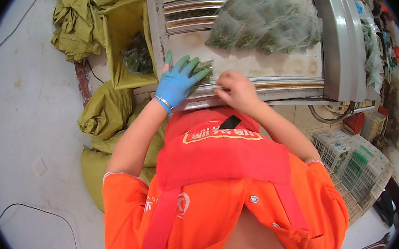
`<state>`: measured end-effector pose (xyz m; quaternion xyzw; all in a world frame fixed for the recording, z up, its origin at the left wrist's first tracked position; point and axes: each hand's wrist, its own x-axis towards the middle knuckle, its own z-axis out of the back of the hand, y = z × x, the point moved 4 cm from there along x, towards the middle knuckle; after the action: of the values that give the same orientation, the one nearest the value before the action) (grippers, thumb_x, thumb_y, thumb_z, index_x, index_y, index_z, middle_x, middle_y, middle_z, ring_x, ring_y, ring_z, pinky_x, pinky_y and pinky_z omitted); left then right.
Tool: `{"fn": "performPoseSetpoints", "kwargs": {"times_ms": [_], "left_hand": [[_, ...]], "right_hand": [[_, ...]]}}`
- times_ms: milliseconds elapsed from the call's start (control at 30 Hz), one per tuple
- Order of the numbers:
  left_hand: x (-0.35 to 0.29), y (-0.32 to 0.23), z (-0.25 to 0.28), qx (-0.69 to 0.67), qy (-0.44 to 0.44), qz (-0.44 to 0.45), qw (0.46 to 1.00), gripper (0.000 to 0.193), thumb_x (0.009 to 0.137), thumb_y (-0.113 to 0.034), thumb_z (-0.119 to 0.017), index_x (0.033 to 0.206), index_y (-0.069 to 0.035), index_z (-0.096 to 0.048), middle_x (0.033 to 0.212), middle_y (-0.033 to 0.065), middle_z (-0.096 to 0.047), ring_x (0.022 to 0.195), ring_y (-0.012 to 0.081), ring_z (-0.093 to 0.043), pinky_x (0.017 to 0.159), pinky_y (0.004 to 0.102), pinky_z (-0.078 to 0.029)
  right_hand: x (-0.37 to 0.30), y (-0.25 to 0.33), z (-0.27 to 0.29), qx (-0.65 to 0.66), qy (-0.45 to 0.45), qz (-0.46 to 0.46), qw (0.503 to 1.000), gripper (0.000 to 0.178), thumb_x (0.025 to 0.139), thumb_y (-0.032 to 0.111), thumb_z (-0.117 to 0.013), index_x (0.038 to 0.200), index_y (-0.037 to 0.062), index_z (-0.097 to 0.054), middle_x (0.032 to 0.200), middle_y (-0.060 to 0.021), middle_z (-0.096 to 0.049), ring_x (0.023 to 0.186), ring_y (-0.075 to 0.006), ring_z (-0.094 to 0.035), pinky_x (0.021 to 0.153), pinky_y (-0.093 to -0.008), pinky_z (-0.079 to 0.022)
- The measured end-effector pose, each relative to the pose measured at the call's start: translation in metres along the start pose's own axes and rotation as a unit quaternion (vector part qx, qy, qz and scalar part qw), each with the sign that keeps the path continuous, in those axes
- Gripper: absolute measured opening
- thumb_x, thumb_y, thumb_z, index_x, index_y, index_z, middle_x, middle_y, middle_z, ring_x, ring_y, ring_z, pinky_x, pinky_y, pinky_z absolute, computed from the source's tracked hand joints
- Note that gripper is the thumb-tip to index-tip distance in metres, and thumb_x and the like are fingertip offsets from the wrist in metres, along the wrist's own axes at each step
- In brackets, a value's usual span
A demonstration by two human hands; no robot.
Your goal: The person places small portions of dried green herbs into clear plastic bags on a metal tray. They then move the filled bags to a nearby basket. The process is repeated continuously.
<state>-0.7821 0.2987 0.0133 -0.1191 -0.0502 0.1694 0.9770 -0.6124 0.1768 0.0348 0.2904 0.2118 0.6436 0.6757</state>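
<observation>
My left hand (174,85), in a blue glove with green fingertips, lies with its fingers spread over a small clear plastic bag (203,71) of green bits at the front of the metal worktop. Close to the right side of that bag, my bare right hand (237,90) has its fingers curled together in a pinch. What they hold, if anything, is too small to make out. Beyond both hands, a heap of similar clear bags (266,21) with green contents rests on the worktop (188,47).
Left of the worktop stands an open olive-yellow sack (126,17) holding bagged green contents (137,56). Full yellow sacks (106,111) lie below it. A raised metal housing (341,36) bounds the worktop on the right. Plastic crates (355,168) stand at the lower right.
</observation>
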Motion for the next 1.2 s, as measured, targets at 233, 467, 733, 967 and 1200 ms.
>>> {"fn": "performPoseSetpoints", "kwargs": {"times_ms": [233,467,733,967,1200], "left_hand": [[0.039,-0.027,0.031,-0.304,-0.113,0.169,0.931,0.056,0.083,-0.025,-0.079,0.135,-0.013,-0.063,0.128,0.0151,-0.064,0.119,0.0346,-0.061,0.107,0.0429,-0.045],[0.060,-0.038,-0.012,-0.808,0.001,0.456,0.373,0.047,0.100,-0.041,-0.062,0.119,0.002,-0.062,0.107,0.0123,-0.068,0.095,0.0271,-0.070,0.081,0.0443,-0.062],[0.059,-0.074,-0.067,-0.817,0.086,0.455,0.343,0.028,0.097,-0.019,-0.067,0.118,-0.002,-0.063,0.097,0.0089,-0.068,0.075,0.0214,-0.068,0.068,0.0391,-0.064],[0.072,-0.048,-0.022,-0.620,0.139,0.350,0.689,0.038,0.093,-0.022,-0.072,0.122,-0.001,-0.061,0.078,0.0024,-0.066,0.067,0.0124,-0.063,0.058,0.0280,-0.053],[0.077,-0.060,-0.025,0.024,0.077,0.162,0.983,0.053,0.079,-0.033,-0.076,0.125,-0.010,-0.061,0.091,0.0093,-0.071,0.084,0.0267,-0.068,0.082,0.0451,-0.047]], "right_hand": [[0.085,-0.061,0.045,0.011,-0.159,-0.239,0.958,0.022,0.090,0.028,-0.071,0.098,0.0080,-0.064,0.074,-0.0076,-0.070,0.068,-0.0335,-0.068,0.064,-0.0412,-0.053],[0.020,-0.025,0.071,-0.008,-0.143,-0.001,0.990,0.006,0.087,0.008,-0.067,0.092,0.0067,-0.064,0.084,-0.0105,-0.067,0.073,-0.0317,-0.065,0.067,-0.0370,-0.052],[-0.054,-0.075,0.054,0.457,-0.082,-0.440,0.769,0.022,0.090,0.001,-0.068,0.110,0.0025,-0.057,0.094,-0.0054,-0.070,0.086,-0.0131,-0.067,0.069,-0.0280,-0.052],[-0.030,-0.098,0.060,0.466,0.056,-0.412,0.781,0.020,0.087,0.001,-0.073,0.097,0.0053,-0.056,0.076,-0.0011,-0.065,0.061,-0.0090,-0.057,0.053,-0.0243,-0.043],[0.000,-0.098,0.031,0.056,0.050,-0.193,0.978,0.023,0.079,0.009,-0.070,0.101,0.0077,-0.062,0.081,-0.0135,-0.068,0.078,-0.0344,-0.068,0.068,-0.0451,-0.051]]}}
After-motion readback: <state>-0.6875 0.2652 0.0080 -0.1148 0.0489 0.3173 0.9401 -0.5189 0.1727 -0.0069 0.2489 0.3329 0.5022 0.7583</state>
